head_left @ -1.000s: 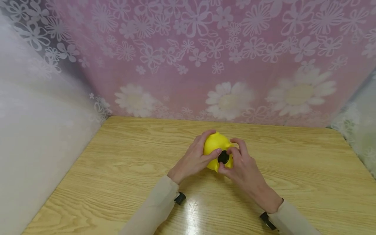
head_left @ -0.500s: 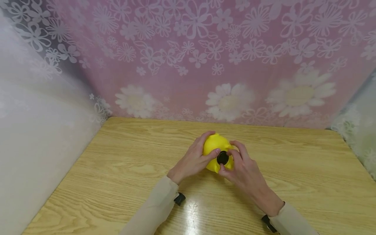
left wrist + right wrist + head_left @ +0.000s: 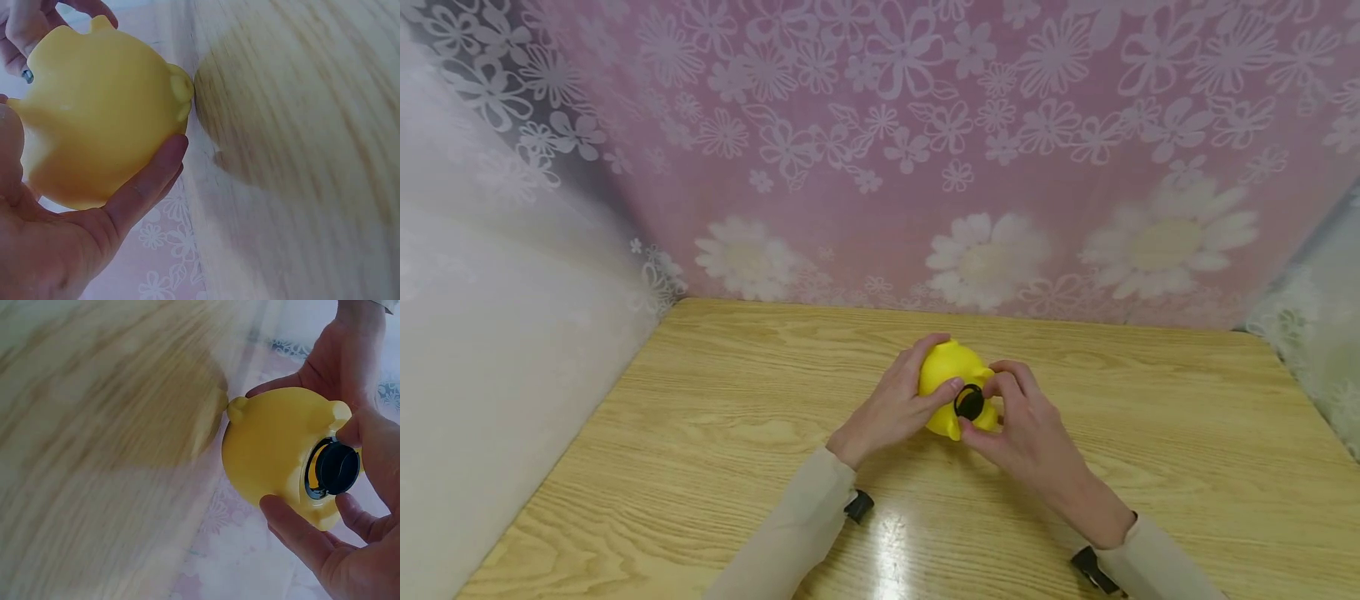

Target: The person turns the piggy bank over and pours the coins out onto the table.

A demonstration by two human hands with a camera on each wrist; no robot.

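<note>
— What carries it all?

— A pale wood-grain table [image 3: 715, 433], with a pink flowered curtain [image 3: 925, 150] hanging at its far edge. Near the table's middle sits a round yellow plastic toy with small stubby nubs [image 3: 945, 372], tipped on its side so its base faces the near side.

— How is it held?

— The left hand [image 3: 895, 406] cups the body, fingers curled round the far side, thumb on the near face. The right hand [image 3: 1026, 433] pinches a small black round plug [image 3: 969, 403] in the base, which looks partly lifted from its hole.

— How would it handle?

— Light and hollow, I judge, smooth enough to slip, probably yielding a little under pressure. Best gripped round the widest part of the body; the plug by its rim.
</note>
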